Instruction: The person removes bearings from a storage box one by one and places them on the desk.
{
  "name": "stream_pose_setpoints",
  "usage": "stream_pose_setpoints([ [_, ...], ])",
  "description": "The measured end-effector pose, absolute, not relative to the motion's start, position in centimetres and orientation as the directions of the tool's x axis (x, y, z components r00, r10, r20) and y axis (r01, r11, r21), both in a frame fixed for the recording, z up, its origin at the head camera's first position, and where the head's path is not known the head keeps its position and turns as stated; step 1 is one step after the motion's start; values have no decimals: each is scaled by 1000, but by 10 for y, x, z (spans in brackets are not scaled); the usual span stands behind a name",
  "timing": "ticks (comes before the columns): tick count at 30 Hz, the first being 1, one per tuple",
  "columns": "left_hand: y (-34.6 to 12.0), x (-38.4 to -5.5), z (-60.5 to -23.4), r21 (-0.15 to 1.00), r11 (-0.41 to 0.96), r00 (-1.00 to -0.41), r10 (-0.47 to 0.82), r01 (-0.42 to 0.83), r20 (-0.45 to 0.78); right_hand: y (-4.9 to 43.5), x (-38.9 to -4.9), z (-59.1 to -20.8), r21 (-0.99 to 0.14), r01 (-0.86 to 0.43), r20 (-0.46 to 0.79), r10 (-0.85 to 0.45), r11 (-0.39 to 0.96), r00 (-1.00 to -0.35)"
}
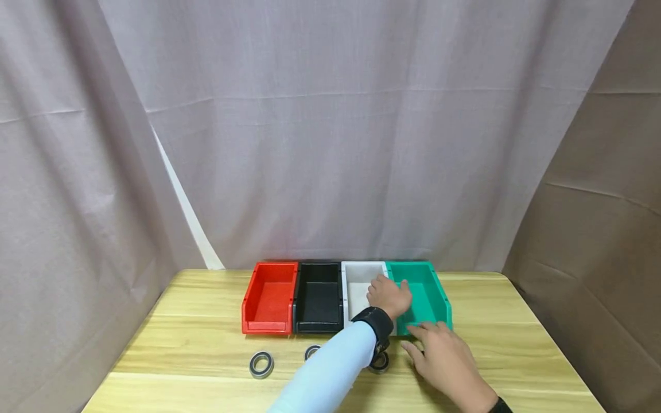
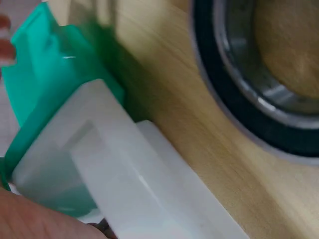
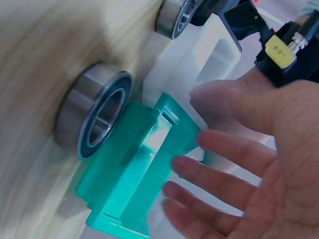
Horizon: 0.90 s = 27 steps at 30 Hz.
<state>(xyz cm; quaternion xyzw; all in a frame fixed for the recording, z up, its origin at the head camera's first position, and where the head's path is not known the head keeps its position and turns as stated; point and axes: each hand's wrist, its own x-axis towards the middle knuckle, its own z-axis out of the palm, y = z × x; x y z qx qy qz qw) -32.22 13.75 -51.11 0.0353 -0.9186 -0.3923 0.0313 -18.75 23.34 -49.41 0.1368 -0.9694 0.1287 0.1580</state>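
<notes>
My left hand is over the wall between the white bin and the green bin, thumb spread away from the fingers. What lies under its palm is hidden. In front of the green bin, my right hand hovers with loosely bent, parted fingers; the right wrist view shows nothing between them. Close to that hand, a ball bearing stands before the green bin, with another bearing beyond it. A bearing also looms large in the left wrist view.
A red bin and a black bin continue the row leftward. One bearing lies before the red bin; another is partly behind my left sleeve. A third bearing sits below the left wrist. Grey curtains hang behind the wooden table.
</notes>
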Motion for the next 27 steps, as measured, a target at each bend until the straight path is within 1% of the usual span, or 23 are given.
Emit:
stream_pose_setpoints([
  [3, 127, -317, -503, 763, 646, -999, -40, -20, 8, 230, -194, -491, -221, -330, 432, -211, 918, -877],
  [6, 112, -309, -496, 787, 614, -998, 28, 55, 48, 228, -200, -490, -239, -342, 477, -197, 909, -857],
  [12, 79, -279, -489, 850, 506, -986, 150, 144, 78, 233, -204, -494, -299, -325, 472, -157, 897, -867],
  [14, 67, -266, -489, 856, 489, -979, 184, 168, 87, 235, -204, -497, -304, -321, 469, -152, 897, -870],
  [16, 53, -254, -493, 841, 497, -970, 208, 215, 125, 237, -203, -500, -305, -320, 467, -152, 897, -871],
  [20, 19, -230, -500, 812, 514, -959, 206, 276, 196, 240, -201, -507, -306, -305, 452, -144, 902, -880],
  [23, -5, -216, -503, 798, 525, -955, 183, 295, 233, 241, -199, -512, -313, -296, 440, -139, 902, -887],
  [27, -25, -204, -503, 777, 547, -950, 155, 311, 272, 243, -196, -515, -332, -301, 450, -130, 894, -883],
])
